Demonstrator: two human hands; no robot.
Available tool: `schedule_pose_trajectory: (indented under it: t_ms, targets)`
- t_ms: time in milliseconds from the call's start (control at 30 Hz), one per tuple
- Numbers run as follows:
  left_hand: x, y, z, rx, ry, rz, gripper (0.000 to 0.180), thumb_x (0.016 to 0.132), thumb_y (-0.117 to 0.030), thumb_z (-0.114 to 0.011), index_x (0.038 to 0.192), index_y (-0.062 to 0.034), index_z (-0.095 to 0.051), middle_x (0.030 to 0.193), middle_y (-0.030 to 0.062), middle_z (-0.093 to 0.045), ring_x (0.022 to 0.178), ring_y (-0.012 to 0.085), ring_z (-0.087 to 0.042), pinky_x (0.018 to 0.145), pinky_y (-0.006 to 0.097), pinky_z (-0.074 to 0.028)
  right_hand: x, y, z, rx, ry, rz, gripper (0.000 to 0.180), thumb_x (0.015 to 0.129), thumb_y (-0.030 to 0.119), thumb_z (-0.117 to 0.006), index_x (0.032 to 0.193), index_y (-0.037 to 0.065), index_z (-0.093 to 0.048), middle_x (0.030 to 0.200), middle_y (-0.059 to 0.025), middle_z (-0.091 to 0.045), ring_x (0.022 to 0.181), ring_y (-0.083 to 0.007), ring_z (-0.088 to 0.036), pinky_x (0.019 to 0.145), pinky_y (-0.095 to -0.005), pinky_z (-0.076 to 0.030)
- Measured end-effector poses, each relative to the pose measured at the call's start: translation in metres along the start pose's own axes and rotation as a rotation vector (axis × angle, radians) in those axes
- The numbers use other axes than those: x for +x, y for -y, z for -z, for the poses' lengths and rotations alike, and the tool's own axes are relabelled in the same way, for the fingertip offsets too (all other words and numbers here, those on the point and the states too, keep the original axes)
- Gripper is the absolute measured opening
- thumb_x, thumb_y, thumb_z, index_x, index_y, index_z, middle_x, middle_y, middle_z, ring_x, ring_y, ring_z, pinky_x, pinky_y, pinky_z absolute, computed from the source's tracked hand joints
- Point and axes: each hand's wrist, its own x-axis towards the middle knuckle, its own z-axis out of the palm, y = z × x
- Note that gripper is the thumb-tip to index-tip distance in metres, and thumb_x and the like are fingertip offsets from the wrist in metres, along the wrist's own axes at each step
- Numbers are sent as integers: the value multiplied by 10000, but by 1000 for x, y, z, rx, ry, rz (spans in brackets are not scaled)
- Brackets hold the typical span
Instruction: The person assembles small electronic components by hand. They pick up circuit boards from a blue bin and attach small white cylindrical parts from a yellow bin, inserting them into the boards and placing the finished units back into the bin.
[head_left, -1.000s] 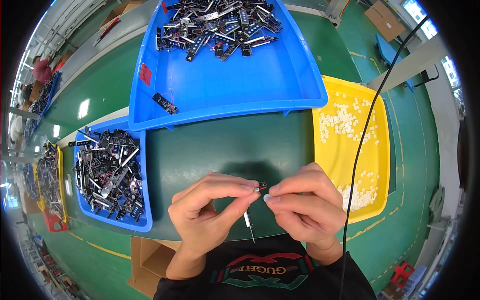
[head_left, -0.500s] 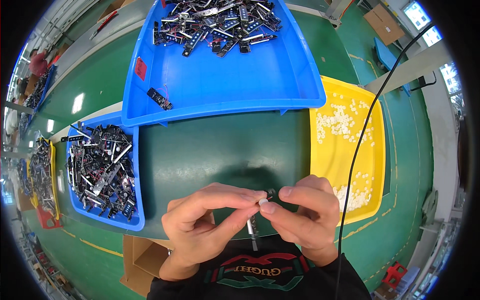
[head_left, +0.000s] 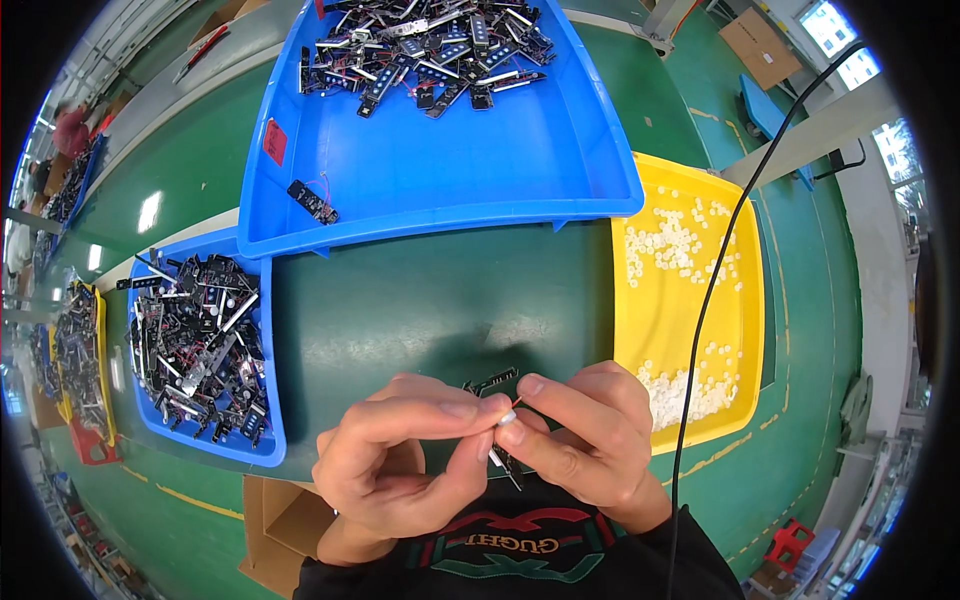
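Close to my body, above the near edge of the table, my left hand (head_left: 400,450) and my right hand (head_left: 590,440) meet at the fingertips. Between them is a small white round piece (head_left: 508,417), pinched by thumbs and forefingers. A thin red wire runs beside it at the right fingertips. A black circuit board (head_left: 494,381) sticks out beyond the fingers, and another dark part with a silvery strip hangs below them. How these parts join is hidden by my fingers.
A large blue tray (head_left: 430,160) ahead holds heaped circuit boards and one lone board (head_left: 313,202). At left, a smaller blue tray (head_left: 277,400) is full of wired assemblies. A yellow tray (head_left: 680,320) at right holds white round pieces. A black cable (head_left: 703,320) hangs across it.
Both hands have shifted slightly left and down in the picture. The black circuit board now shows more beyond the fingertips, turned more sideways. The white piece is still pinched.
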Motion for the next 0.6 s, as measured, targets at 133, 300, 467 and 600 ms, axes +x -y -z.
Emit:
schedule_pose_trajectory:
  t_ms: [133, 300, 467, 600]
  targets:
    - [3, -1, 2, -24, 39, -10, 335, 690, 184, -690, 987, 77, -578, 895, 219, -685, 822, 262, -701, 766, 345, -590, 2, -3, -3, 57, -39, -31, 402, 698, 78, -796, 1083, 172, -731, 1055, -22, -644, 657, -129, -481, 522, -238, -400]
    - [7, 14, 2, -259, 31, 76, 395, 662, 139, -790, 992, 75, -583, 925, 237, -676, 871, 285, -701, 766, 359, -594, 7, -3, -5, 535, -12, -324, 344, 738, 10, -758, 1060, 127, -738, 1056, -75, -628, 666, -132, -493, 536, -233, -407]
    - [5, 22, 7, -389, 21, 84, 365, 688, 175, -748, 973, 52, -556, 889, 218, -664, 848, 276, -694, 738, 358, -594, 6, -3, 9, 1113, 43, -631, 250, 804, -27, -658, 1029, 41, -743, 1113, -146, -561, 712, -123, -497, 595, -240, -390]
    - [8, 10, 42, -198, -119, 68, 406, 709, 197, -705, 981, -3, -479, 860, 201, -659, 805, 237, -677, 685, 323, -574, -4, -10, 39, 435, -105, -624, 112, 820, 66, -620, 871, -22, -668, 821, -144, -591, 725, -217, -532, 654, -290, -427]
